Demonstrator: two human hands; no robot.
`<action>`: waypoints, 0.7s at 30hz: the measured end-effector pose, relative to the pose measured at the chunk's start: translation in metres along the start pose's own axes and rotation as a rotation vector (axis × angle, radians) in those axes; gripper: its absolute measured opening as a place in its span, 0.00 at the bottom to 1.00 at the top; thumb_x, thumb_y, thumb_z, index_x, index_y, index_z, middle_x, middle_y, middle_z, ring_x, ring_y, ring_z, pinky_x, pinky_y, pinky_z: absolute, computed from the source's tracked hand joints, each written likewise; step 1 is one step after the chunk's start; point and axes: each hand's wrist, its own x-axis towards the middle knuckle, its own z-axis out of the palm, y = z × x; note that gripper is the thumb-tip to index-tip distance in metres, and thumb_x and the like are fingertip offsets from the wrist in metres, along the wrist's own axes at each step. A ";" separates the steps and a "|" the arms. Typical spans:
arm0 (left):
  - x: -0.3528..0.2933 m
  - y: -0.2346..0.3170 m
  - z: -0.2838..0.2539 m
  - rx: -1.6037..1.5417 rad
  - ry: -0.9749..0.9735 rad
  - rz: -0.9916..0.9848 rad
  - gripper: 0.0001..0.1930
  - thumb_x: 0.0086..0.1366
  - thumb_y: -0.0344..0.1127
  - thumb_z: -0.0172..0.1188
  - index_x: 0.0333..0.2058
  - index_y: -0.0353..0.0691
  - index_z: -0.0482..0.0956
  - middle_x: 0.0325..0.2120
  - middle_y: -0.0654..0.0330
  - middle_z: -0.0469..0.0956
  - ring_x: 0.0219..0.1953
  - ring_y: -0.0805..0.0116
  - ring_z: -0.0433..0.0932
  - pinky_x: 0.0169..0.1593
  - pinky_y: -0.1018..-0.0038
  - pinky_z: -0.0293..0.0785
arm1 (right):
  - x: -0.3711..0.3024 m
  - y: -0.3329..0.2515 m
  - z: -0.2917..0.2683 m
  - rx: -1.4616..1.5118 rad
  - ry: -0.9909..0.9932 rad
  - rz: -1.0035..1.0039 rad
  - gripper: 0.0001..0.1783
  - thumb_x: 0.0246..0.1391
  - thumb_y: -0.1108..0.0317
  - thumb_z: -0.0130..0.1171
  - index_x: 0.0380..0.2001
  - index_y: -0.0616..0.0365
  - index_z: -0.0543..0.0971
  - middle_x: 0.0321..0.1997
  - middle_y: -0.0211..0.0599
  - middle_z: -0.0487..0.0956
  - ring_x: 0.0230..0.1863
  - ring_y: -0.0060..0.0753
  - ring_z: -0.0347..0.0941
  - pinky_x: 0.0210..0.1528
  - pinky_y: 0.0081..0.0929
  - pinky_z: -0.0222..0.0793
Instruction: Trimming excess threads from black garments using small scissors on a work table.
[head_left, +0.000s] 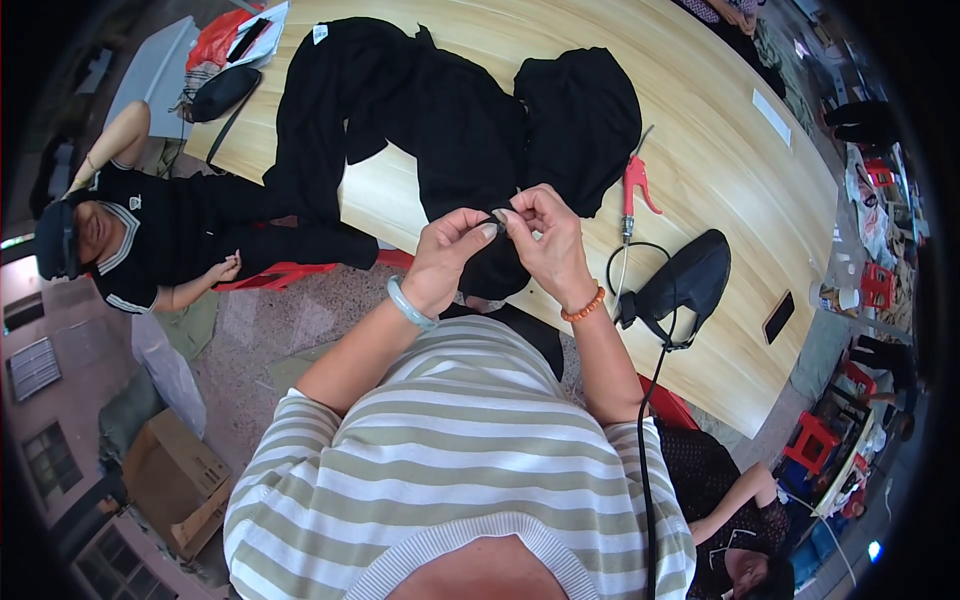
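Black cloth garments lie across the wooden table in front of me, a long one (465, 130) reaching toward my body and a bunched black piece (582, 115) on its right. My left hand (445, 252), with a pale bangle on the wrist, pinches a small bit of the black garment between thumb and fingers. Close against it, my right hand (548, 245), wearing an orange bead bracelet, pinches the same spot. The fingertips nearly touch, hiding the exact part of the cloth held. Below the hands, more of the black fabric hangs over the table edge.
Right of my hands lie a red-handled air blow gun (636, 190) with its hose, a black pouch (685, 285) with a cord, and a phone (778, 317). A seated person (150, 225) is at left, another (735, 500) at lower right. A cardboard box (175, 480) stands on the floor.
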 end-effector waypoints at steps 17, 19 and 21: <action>0.005 -0.005 -0.009 -0.110 0.040 -0.034 0.03 0.64 0.26 0.57 0.35 0.40 0.78 0.30 0.70 0.76 0.33 0.83 0.72 0.38 0.85 0.68 | -0.007 -0.004 0.002 0.129 -0.091 -0.148 0.06 0.52 0.81 0.56 0.34 0.68 0.72 0.39 0.40 0.74 0.35 0.28 0.75 0.37 0.22 0.75; 0.005 -0.008 -0.011 -0.119 0.041 -0.053 0.03 0.63 0.26 0.58 0.34 0.41 0.78 0.29 0.70 0.76 0.32 0.83 0.72 0.36 0.85 0.68 | -0.009 -0.003 0.000 0.080 -0.100 -0.185 0.08 0.51 0.81 0.57 0.36 0.67 0.73 0.38 0.41 0.74 0.36 0.31 0.76 0.37 0.23 0.75; 0.009 -0.016 -0.018 -0.115 0.006 -0.064 0.02 0.63 0.26 0.58 0.33 0.41 0.78 0.28 0.71 0.76 0.30 0.84 0.71 0.33 0.86 0.66 | -0.010 -0.008 -0.004 0.064 -0.124 -0.213 0.09 0.50 0.81 0.58 0.36 0.66 0.74 0.37 0.41 0.74 0.33 0.32 0.76 0.37 0.23 0.74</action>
